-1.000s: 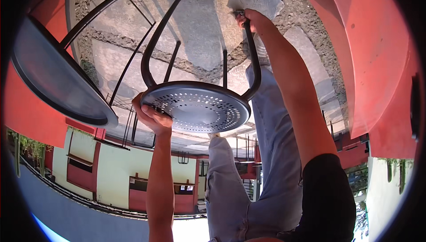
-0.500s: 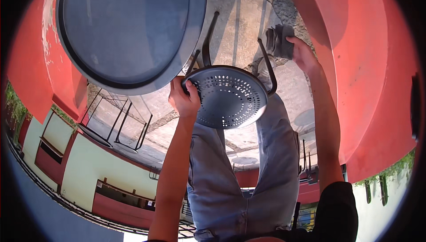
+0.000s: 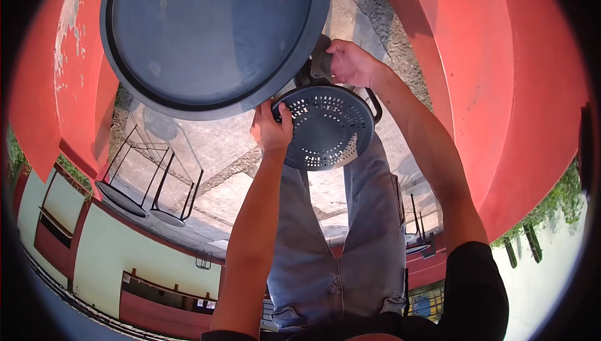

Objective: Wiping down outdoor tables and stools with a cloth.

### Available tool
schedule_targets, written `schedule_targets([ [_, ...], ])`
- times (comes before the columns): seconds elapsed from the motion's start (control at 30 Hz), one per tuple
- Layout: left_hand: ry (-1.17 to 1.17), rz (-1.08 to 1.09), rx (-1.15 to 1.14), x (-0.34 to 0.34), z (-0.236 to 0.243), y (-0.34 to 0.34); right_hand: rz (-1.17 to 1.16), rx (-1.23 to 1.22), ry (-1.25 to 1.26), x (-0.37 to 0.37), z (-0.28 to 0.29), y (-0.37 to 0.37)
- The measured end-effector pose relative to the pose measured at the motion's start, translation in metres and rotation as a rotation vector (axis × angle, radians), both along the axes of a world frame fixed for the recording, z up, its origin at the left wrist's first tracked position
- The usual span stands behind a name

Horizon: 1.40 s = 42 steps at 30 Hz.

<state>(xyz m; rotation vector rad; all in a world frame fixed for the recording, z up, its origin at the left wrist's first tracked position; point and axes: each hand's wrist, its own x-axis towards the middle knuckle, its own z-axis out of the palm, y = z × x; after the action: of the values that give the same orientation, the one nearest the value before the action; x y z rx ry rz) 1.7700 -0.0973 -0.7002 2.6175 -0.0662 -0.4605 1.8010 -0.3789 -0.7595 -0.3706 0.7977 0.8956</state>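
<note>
Both arms [image 3: 250,241] outstretched, left hand [image 3: 273,131] clasps perforated seat [image 3: 327,133].

Stone-paved floor [image 3: 216,144] under you: dark round desk [image 3: 210,34] at eleven o'clock, black-legged round-topped furniture [image 3: 122,201] standing at your eight.

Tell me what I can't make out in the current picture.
In the head view:
Dark tabletop: far rim cut off by the top edge.
Perforated seat: its frame is largely hidden behind it and the tabletop.
Left grip: some fingers hidden behind the seat.
Dark cloth: covers the surface behind it.
</note>
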Motion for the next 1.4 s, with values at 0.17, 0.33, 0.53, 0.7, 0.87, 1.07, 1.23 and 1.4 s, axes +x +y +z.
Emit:
schedule_targets([
  [0.17,0.070,-0.009,0.023,-0.001,-0.003,0.002,-0.035,-0.135,0.097,0.031,0.013,0.051],
  [0.33,0.015,0.007,0.014,0.000,0.003,0.011,-0.044,-0.089,0.098,0.051,-0.033,0.077],
  [0.53,-0.004,0.041,-0.242,-0.006,-0.008,-0.092,0.282,-0.469,-0.412,0.022,-0.301,-0.058],
  [0.7,-0.064,-0.060,0.050,-0.006,0.002,0.027,-0.109,-0.177,0.325,0.055,-0.290,0.146],
  [0.87,-0.098,-0.087,-0.126,-0.016,-0.018,-0.015,-0.233,-0.313,0.625,0.071,-0.320,0.056],
  [1.07,0.012,-0.062,-0.057,-0.004,-0.002,0.006,0.261,-0.363,0.028,0.032,-0.227,-0.007],
  [1.23,0.003,-0.095,-0.053,-0.002,-0.004,0.005,0.238,-0.632,-0.186,-0.065,-0.118,-0.134],
  [1.4,-0.030,-0.120,-0.035,-0.007,-0.002,-0.007,-0.178,-0.715,-0.089,-0.230,0.013,-0.152],
])
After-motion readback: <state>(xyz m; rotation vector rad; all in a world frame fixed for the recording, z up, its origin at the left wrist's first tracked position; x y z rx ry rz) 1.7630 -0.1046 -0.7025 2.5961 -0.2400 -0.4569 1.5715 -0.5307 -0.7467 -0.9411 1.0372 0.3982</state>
